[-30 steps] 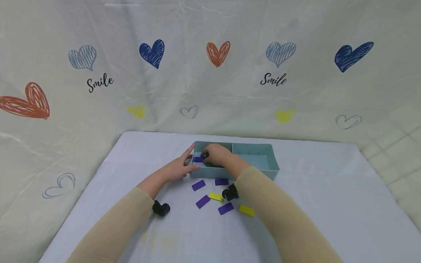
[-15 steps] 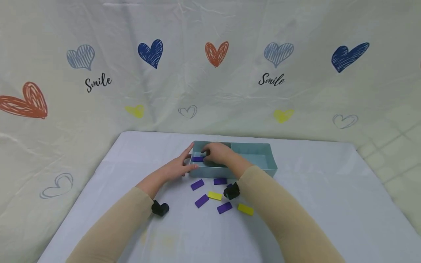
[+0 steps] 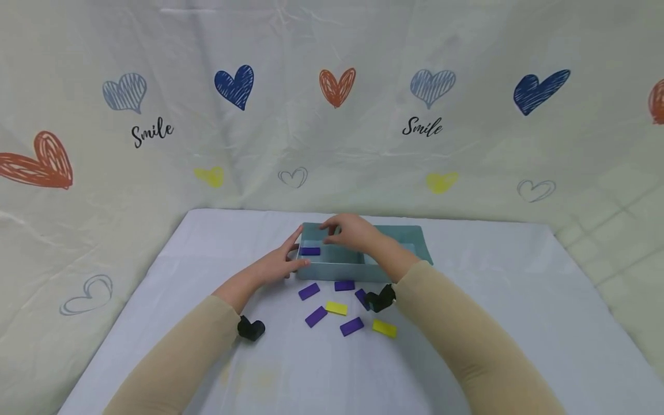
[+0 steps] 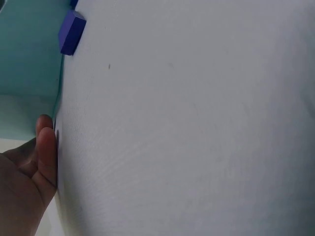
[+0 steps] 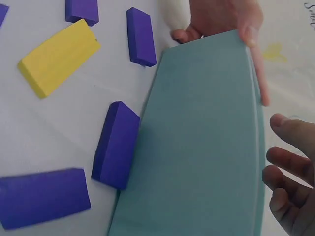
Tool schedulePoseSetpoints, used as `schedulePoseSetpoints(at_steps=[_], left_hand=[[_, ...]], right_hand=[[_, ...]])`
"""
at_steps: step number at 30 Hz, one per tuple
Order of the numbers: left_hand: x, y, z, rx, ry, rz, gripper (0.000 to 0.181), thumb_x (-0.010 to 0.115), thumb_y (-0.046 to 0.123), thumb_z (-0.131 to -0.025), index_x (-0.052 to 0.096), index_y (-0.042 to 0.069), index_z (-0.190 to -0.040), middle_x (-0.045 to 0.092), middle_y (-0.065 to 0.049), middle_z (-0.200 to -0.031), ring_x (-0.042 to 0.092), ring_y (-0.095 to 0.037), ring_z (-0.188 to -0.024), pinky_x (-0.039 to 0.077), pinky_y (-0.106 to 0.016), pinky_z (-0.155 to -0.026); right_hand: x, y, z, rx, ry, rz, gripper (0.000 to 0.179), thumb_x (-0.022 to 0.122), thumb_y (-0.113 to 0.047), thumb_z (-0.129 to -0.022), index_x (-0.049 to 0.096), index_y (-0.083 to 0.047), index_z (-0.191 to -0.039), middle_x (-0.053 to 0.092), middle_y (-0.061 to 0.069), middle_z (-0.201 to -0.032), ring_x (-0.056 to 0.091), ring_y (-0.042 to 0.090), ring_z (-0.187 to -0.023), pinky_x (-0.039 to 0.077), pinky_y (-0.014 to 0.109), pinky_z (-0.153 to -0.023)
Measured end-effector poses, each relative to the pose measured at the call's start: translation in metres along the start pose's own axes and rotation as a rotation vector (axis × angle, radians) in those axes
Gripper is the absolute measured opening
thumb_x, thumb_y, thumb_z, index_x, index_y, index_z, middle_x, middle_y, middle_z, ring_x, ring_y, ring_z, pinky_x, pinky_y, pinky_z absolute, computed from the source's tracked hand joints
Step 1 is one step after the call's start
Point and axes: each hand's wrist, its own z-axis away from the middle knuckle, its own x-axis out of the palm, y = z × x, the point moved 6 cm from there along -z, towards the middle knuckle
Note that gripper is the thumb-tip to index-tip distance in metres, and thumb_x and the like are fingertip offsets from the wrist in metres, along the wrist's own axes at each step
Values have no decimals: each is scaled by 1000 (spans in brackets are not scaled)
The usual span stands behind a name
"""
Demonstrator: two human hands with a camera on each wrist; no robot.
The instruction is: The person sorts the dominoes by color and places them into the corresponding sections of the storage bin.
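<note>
A pale teal box (image 3: 332, 272) with a divider stands near the table's far edge. One purple block (image 3: 310, 251) lies inside its left compartment, by the left end. My left hand (image 3: 274, 266) touches that end, index finger stretched along it and thumb at the near corner; the right wrist view also shows this left hand (image 5: 221, 19) at the box end. Above the left compartment is my right hand (image 3: 354, 231), fingers loosely bent with nothing between them. In the right wrist view the right hand (image 5: 295, 172) is beside the box rim, apart from the purple block.
Several purple blocks (image 3: 316, 317) and two yellow blocks (image 3: 384, 328) lie scattered on the white tablecloth (image 3: 290, 374) in front of the box. A white backdrop (image 3: 363, 150) printed with hearts hangs behind the table.
My right hand has let go of the purple block and moved up and to the right. That block stays in the left compartment. My left hand keeps its place at the box end.
</note>
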Motion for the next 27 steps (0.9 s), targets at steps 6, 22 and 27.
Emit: schedulePoseSetpoints(at_steps=[6, 22, 27], left_hand=[[1, -2, -1, -1, -6, 8, 89, 59, 47, -97, -8, 48, -155, 22, -18, -162, 50, -41, -129, 54, -44, -87], [1, -2, -3, -14, 13, -24, 91, 60, 52, -95, -8, 50, -154, 22, -15, -162, 53, -38, -126, 53, -44, -89], [1, -2, -2, -10, 13, -23, 91, 60, 50, -95, -9, 50, -154, 22, -15, -162, 48, -39, -131, 53, -43, -88]], right_hand=[[-10, 4, 20, -25, 15, -25, 41, 72, -30, -92, 67, -17, -131, 67, 1, -110, 59, 16, -88, 52, 32, -76], [-19, 19, 94, -51, 97, -51, 33, 74, -25, -90, 72, -20, -123, 65, -9, -97, 55, 11, -79, 49, 28, -66], [-15, 25, 115, -62, 122, -18, 32, 75, -25, -90, 73, -22, -122, 65, -11, -95, 55, 9, -81, 50, 26, -67]])
